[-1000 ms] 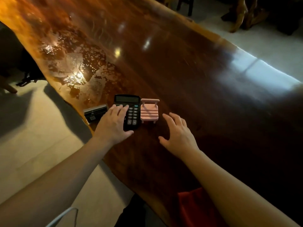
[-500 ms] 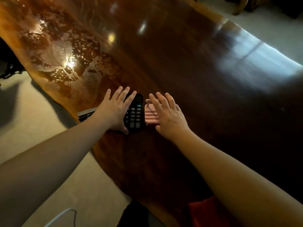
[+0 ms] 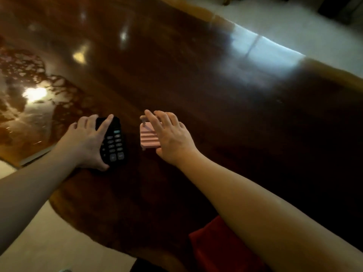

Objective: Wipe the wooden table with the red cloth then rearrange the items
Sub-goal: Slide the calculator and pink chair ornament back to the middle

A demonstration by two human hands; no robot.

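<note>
A black calculator lies on the dark glossy wooden table near its left edge. My left hand grips the calculator from its left side, fingers over its top end and thumb under its near corner. A small pink toy bench sits a gap to the right of the calculator. My right hand rests over the bench's right side, fingers across its backrest, holding it. The red cloth lies at the table's near edge, partly hidden under my right forearm.
A thin flat object shows at the table's left edge, mostly hidden behind my left wrist. Pale tiled floor lies to the left of the table. Bright light reflections mark the far left of the tabletop.
Both hands closed onto their items. The pink bench moved to the right, away from the calculator, opening a gap between them. The camera tilted down and closer.
</note>
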